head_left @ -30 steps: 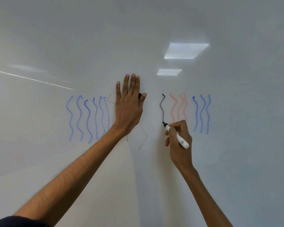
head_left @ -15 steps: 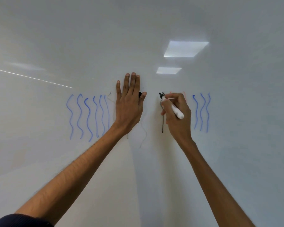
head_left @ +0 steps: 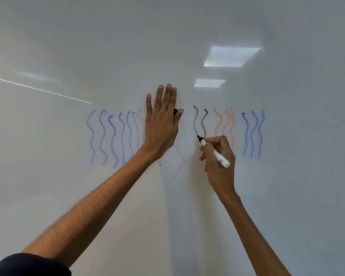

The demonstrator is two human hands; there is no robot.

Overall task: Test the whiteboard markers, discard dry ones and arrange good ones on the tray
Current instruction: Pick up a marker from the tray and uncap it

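A single wide-angle camera worn on the head gives us our only view. We face the whiteboard (head_left: 287, 196) head-on, so near that it fills the frame. The left hand (head_left: 160, 126) and the right hand (head_left: 219, 176), gripping a marker (head_left: 220, 159), sit mid-frame.

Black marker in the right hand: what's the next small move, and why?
Probably lift the tip of the marker off the whiteboard and carry it to the black cap tucked between thumb and forefinger of the left hand, flat on the board. The right hand holds the tip at the foot of two dark grey lines, plainly legible, so this marker looks good.
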